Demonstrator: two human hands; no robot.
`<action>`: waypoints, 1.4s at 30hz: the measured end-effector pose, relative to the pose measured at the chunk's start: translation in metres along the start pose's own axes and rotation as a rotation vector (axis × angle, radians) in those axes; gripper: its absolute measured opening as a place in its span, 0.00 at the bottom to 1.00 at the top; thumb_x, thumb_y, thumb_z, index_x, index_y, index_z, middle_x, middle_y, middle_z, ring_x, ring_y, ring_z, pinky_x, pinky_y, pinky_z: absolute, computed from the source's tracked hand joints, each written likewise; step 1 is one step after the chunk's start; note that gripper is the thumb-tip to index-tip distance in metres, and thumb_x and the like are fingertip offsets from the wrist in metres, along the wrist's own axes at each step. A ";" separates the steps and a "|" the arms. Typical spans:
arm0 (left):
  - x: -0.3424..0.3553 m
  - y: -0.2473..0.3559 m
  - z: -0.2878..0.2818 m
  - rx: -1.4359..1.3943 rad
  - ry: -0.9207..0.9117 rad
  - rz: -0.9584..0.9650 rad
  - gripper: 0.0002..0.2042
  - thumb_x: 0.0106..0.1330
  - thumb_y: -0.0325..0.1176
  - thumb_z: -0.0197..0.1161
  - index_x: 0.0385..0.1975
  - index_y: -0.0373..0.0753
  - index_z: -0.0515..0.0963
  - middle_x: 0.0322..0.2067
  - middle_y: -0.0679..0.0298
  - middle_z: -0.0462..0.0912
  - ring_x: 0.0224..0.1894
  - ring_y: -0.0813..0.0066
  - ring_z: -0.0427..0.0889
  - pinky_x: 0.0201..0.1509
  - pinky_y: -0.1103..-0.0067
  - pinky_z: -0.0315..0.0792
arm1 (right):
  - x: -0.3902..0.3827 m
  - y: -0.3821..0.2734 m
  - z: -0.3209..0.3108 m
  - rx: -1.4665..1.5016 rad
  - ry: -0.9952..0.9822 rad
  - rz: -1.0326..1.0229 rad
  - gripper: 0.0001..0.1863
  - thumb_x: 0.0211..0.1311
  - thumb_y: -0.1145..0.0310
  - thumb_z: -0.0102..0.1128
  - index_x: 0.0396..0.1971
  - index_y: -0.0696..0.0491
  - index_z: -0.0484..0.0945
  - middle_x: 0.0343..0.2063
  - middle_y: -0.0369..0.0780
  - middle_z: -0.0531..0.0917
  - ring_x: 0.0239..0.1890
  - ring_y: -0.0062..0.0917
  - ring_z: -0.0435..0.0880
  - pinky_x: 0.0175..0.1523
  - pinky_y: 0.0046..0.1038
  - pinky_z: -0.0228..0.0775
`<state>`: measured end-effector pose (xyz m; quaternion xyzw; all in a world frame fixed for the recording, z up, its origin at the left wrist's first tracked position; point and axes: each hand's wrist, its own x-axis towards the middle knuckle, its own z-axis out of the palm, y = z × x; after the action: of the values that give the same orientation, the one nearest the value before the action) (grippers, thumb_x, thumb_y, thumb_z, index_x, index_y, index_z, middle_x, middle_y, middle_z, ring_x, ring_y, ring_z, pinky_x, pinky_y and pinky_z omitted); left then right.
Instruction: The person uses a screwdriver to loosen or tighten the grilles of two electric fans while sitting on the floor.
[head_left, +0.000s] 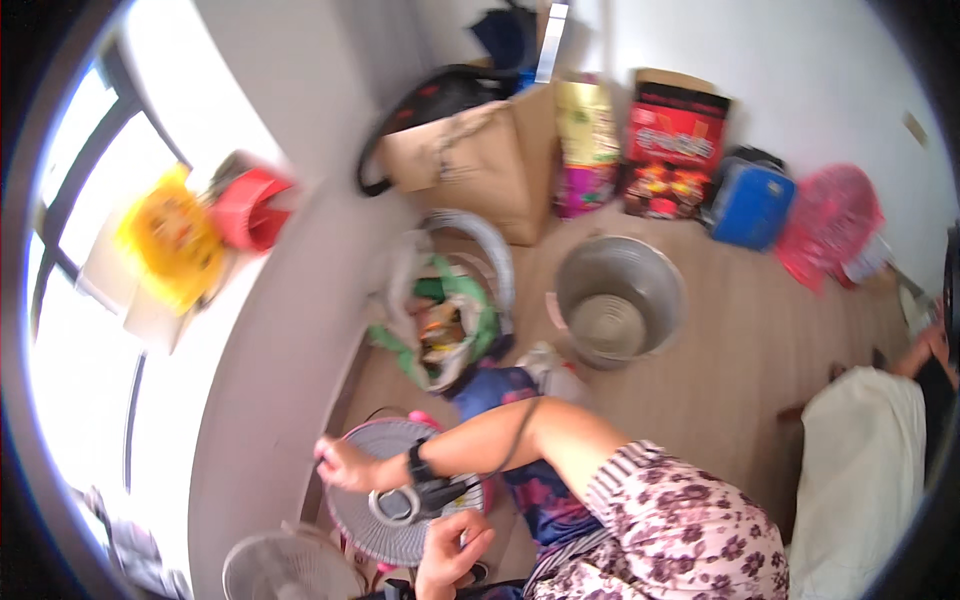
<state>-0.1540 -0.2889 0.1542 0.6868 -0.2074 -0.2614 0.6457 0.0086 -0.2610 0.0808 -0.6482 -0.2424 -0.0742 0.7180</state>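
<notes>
Down at the lower edge of the view, a round grey fan grille lies flat on the wooden floor, close against the pale wall, and both hands work at it. The left hand has its grip closed on the grille's left rim, with a dark watch at the wrist. The right hand sits at the grille's lower right edge, fingers curled; whether its grip actually clamps anything cannot be told, since the frame cuts it off. Between the two hands, over the middle of the disc, lies a dark fitting with a pale ring, a little nearer the right hand than the left. A dark cord runs from it up across the forearm. A second, lighter fan guard stands just beside the grille, to the lower left.

Farther off on the floor are a metal bucket, a bag of mixed rubbish, a cardboard box and a blue case. Another person's arm shows at the right rim.
</notes>
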 end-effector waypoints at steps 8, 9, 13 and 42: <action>-0.097 -0.071 -0.006 0.120 0.168 -0.100 0.08 0.51 0.23 0.56 0.17 0.33 0.63 0.15 0.64 0.64 0.22 0.78 0.63 0.26 0.79 0.62 | -0.003 -0.010 -0.012 0.172 -0.195 0.350 0.06 0.59 0.74 0.49 0.35 0.58 0.66 0.15 0.36 0.75 0.11 0.14 0.69 0.15 0.20 0.61; -0.101 -0.076 -0.004 0.140 0.209 -0.080 0.07 0.50 0.23 0.56 0.18 0.33 0.64 0.15 0.63 0.64 0.21 0.77 0.63 0.25 0.78 0.62 | 0.000 -0.014 -0.012 0.139 -0.220 0.327 0.07 0.60 0.74 0.49 0.35 0.59 0.65 0.15 0.36 0.75 0.11 0.14 0.69 0.15 0.20 0.61; -0.118 -0.100 0.007 0.224 0.339 -0.076 0.06 0.47 0.23 0.55 0.19 0.33 0.65 0.15 0.59 0.65 0.19 0.73 0.62 0.24 0.77 0.60 | -0.004 -0.002 -0.008 0.102 -0.271 0.311 0.08 0.60 0.74 0.49 0.36 0.61 0.64 0.17 0.39 0.77 0.11 0.15 0.70 0.15 0.19 0.63; -0.134 -0.160 0.054 0.441 0.173 -0.389 0.05 0.47 0.27 0.55 0.23 0.33 0.70 0.19 0.53 0.73 0.22 0.59 0.73 0.29 0.68 0.66 | -0.016 -0.011 -0.024 0.109 -0.294 0.330 0.07 0.60 0.75 0.50 0.35 0.61 0.64 0.18 0.41 0.78 0.10 0.17 0.72 0.15 0.19 0.64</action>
<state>-0.3003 -0.2349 0.0060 0.8569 -0.0679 -0.2693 0.4343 -0.0034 -0.2893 0.0827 -0.6433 -0.2388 0.1525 0.7112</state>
